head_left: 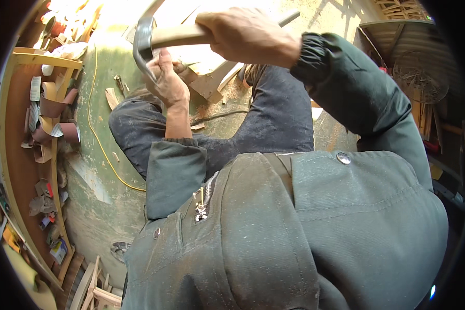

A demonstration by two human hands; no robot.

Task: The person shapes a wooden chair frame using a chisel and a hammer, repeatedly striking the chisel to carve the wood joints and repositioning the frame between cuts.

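Note:
My right hand (248, 35) is closed round the wooden handle of an adze (178, 35), raised across the front of me. Its curved grey metal head is at the left end, over my left hand. The handle's far end sticks out past my right hand. Below the adze head is my left hand (169, 85), thumb up and fingers curled. What those fingers hold is hidden behind the hand. Just right of it, a wooden block (206, 87) lies on the floor between my bent legs (276, 111), among wood chips and pale offcuts washed out by sunlight.
On the left stands a wooden shelf (57, 155) with sandpaper rolls (51, 106). A yellow cord (92, 116) runs along the worn green floor (95, 227). Wooden frame pieces (101, 294) lie at lower left. A wire fan guard (421, 85) is at right.

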